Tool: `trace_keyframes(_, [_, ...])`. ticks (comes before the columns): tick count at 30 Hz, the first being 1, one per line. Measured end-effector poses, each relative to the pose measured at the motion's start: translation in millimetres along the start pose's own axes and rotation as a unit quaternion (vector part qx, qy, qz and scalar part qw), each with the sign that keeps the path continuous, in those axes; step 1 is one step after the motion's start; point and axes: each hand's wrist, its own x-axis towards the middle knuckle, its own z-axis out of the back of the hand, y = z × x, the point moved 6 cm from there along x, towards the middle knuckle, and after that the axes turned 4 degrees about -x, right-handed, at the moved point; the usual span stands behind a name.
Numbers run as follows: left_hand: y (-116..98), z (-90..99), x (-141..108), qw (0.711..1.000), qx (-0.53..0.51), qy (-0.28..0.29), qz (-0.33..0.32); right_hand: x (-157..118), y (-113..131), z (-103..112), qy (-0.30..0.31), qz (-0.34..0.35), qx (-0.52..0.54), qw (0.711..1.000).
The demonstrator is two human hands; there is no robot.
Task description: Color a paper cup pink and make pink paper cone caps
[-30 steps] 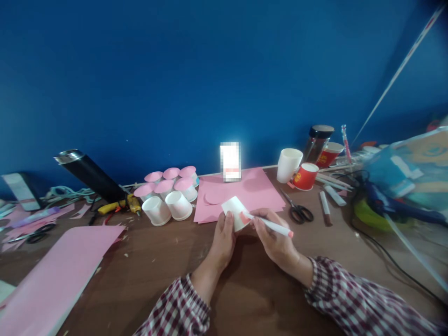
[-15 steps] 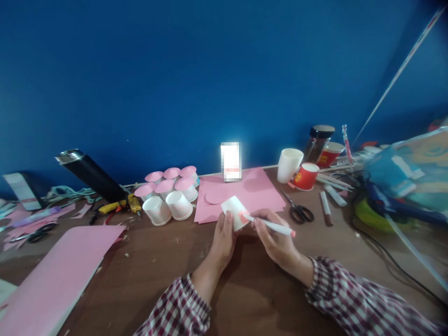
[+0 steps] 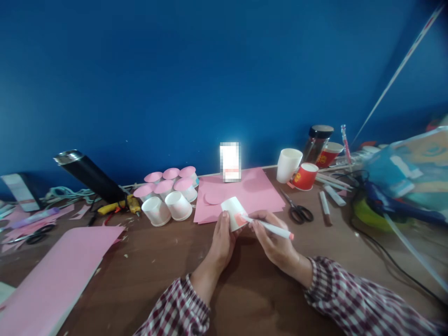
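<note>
A white paper cup is tilted in my left hand, whose fingers wrap round its lower side. On the cup's wall there is an orange-pink coloured patch. My right hand grips a white marker with an orange end, its tip against the cup beside that patch. Just beyond the hands lie pink paper sheets with a cut pink piece on top. Black-handled scissors rest to the right of the sheets.
Upturned paper cups, several with pink discs on top, stand left of the sheets. Farther left are a glue gun, a black flask and a pink board. At right stand a red cup, a white cup and a capped marker.
The coloured patch on the cup looks larger. The cup has turned slightly in my left hand, and the marker has shifted a little left.
</note>
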Motion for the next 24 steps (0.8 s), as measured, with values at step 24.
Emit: trace_keyframes(24, [2.1, 3.5, 2.2, 1.0, 0.01, -0.01, 0.005, 2.8, -3.6, -3.0, 0.005, -0.034, 0.028, 0.999])
